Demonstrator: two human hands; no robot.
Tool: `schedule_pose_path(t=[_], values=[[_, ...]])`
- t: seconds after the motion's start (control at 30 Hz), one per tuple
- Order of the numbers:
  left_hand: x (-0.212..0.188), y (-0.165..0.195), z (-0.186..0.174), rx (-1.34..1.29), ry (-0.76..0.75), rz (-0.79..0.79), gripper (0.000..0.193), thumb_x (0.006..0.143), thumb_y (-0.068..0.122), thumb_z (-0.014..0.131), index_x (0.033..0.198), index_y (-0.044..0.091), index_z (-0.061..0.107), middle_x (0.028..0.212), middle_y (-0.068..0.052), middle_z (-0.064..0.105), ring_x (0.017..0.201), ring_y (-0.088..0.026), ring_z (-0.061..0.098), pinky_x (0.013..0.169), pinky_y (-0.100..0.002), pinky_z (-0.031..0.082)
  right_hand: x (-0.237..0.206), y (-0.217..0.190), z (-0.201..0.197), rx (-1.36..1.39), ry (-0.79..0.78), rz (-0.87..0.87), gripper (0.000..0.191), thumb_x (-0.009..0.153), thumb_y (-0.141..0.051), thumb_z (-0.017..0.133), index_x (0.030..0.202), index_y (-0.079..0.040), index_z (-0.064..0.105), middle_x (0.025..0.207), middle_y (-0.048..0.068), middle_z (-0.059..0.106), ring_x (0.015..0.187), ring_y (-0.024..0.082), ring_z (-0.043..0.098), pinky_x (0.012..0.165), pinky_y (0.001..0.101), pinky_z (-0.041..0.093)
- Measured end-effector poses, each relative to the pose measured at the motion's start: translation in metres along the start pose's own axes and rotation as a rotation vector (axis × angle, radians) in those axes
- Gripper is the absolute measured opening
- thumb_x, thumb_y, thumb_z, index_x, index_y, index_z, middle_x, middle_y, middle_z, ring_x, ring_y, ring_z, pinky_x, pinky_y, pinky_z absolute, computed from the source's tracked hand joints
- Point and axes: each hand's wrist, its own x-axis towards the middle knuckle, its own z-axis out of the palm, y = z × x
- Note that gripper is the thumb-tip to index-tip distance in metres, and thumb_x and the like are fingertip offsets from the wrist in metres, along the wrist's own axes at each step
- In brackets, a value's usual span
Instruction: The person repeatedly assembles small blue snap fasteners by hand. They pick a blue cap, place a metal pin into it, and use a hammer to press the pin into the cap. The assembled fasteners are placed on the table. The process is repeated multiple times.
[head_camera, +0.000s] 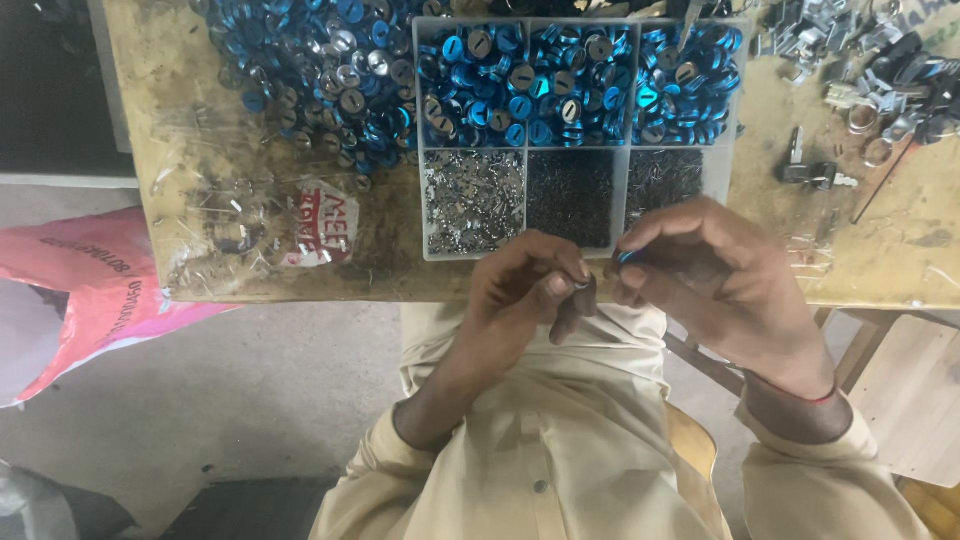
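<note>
part: small blue round piece (626, 257), same kind as the blue discs in the tray, mostly hidden by your fingers
grip: pinched at your right hand's (715, 280) fingertips, only a blue edge shows
second piece: something small between your left hand's (525, 290) thumb and forefinger, too hidden to identify
pose: both held just off the table edge, fingertips nearly meeting
place: centre of frame, just below the tray

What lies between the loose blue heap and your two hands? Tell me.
In the head view, bare worn tabletop and the divided tray's near compartments of tiny metal bits lie between the blue heap, left hand and right hand.
</note>
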Motion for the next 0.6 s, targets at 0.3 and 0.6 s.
schedule_pose_path(t=[0.3,0.6], values=[[-0.001,-0.004,-0.003,-0.042,-0.108,0.019,0.014,0.113,0.018,0.06,0.118,0.006,0.06,0.092,-0.007,0.068,0.069,-0.008,0.058,0.058,-0.023,0.045,0.003,-0.008,-0.001,0.358,-0.321,0.023,0.011,0.107,-0.003,0.048,0.117,0.001,0.05,0.083,0.012,0.076,0.06,0.012,0.075,0.051,0.0243,0.059],[-0.009,-0.002,-0.007,-0.023,-0.07,-0.021,0.013,0.112,0.015,0.06,0.119,0.004,0.061,0.093,-0.005,0.066,0.081,-0.008,0.06,0.068,-0.024,0.044,0.001,0.001,0.021,0.394,-0.158,0.278,0.019,0.103,-0.015,0.055,0.105,0.003,0.048,0.075,0.013,0.067,0.055,0.013,0.062,0.037,0.0254,0.045]])
